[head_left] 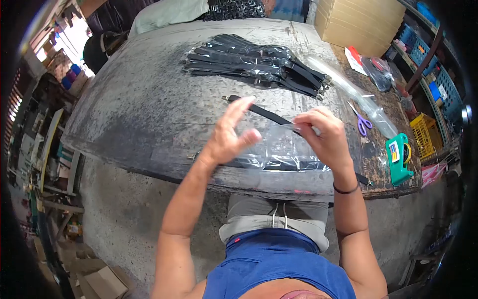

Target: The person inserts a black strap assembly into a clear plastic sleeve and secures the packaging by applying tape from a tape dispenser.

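My left hand is raised over the table with its fingers and thumb apart, nothing in it. In a pinch, my right hand grips the edge of a clear plastic sleeve. A black strap with a metal clip at its left end runs behind both hands. Nearer the table's front edge, another black strap lies under shiny clear plastic, with a clip showing at its left. Beyond them is a pile of black straps in clear plastic.
Purple scissors and a green tape dispenser lie on the right of the worn table. Clear plastic sleeves stretch beside the scissors. A cardboard box stands at the back right, near shelves with blue baskets.
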A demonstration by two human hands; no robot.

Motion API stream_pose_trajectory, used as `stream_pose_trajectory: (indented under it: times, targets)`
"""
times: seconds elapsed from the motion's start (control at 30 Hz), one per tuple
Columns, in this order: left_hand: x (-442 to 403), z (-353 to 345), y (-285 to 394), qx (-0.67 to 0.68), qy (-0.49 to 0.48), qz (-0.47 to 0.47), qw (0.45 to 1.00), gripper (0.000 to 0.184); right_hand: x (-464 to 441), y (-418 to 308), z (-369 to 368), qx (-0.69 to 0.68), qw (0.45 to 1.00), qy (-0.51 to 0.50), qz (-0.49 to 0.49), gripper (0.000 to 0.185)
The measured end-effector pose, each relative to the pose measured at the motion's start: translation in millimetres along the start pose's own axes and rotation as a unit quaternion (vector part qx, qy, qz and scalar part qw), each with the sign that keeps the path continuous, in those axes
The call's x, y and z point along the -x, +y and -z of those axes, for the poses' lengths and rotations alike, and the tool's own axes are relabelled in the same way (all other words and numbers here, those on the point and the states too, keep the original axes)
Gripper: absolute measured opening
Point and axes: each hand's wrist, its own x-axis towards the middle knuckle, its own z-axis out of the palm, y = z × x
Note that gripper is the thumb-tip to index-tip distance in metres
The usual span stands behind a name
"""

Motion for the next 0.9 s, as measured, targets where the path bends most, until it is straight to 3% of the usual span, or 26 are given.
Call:
stream_pose_trajectory:
  times: [0.03, 0.17, 0.23, 0.33, 0.37, 0.53, 0.6, 0.67, 0.73, 0.8, 0.83, 0.9]
  targets:
    - [0.2, -10.4, 8.3, 0.044, -0.02, 0.01, 0.999, 0.097, -4.6, -0.7, -5.2, -0.008, 1.0, -0.025, -0.001, 0.01]
    - [1.0, -38.9, 17.6, 0.157, -0.056, 0.035, 0.985, 0.078, -17.2, -2.2, -18.1, -0.034, 0.997, -0.067, 0.022, 0.006]
    - [-0.4, -48.5, 14.2, 0.202, -0.078, 0.141, 0.966, 0.059, -20.1, -5.0, -16.7, -0.048, 0.994, -0.095, -0.003, 0.008]
    - [-2.6, -58.1, 10.7, 0.231, -0.058, 0.141, 0.961, 0.048, -24.2, -3.0, -15.2, -0.063, 0.993, -0.1, -0.023, 0.009]
    - [-7.0, -65.3, 6.3, 0.158, -0.032, 0.024, 0.987, 0.044, -24.5, 1.7, -16.0, -0.066, 0.992, -0.099, -0.03, 0.011]
    - [-11.7, -70.3, 17.2, 0.039, 0.077, 0.014, 0.996, 0.036, -33.5, 5.5, -4.8, -0.057, 0.997, -0.054, -0.016, 0.014]
    - [-13.6, -68.0, 6.9, 0.094, -0.021, 0.079, 0.992, 0.027, -38.9, 5.0, 6.2, 0.005, 1.0, -0.015, -0.014, 0.014]
    - [-12.2, -68.2, -6.0, 0.12, -0.047, 0.093, 0.987, 0.02, -47.5, 5.1, 23.7, 0.016, 0.998, 0.009, -0.064, 0.017]
    - [-7.6, -58.5, -28.5, 0.233, -0.206, 0.164, 0.936, 0.017, -53.2, 17.4, 41.6, 0.001, 0.995, 0.057, -0.085, 0.015]
    - [1.6, -45.8, -47.6, 0.225, -0.227, 0.177, 0.931, 0.013, -57.4, 35.2, 54.6, -0.078, 0.985, 0.115, -0.098, 0.014]
    - [7.2, -38.5, -58.3, 0.237, -0.211, 0.188, 0.93, 0.012, -58.7, 38.5, 63.9, -0.095, 0.982, 0.121, -0.112, 0.014]
    - [10.7, -11.5, -59.8, 0.129, -0.137, 0.207, 0.96, 0.01, -57.5, 44.4, 76.6, -0.108, 0.977, 0.132, -0.125, 0.014]
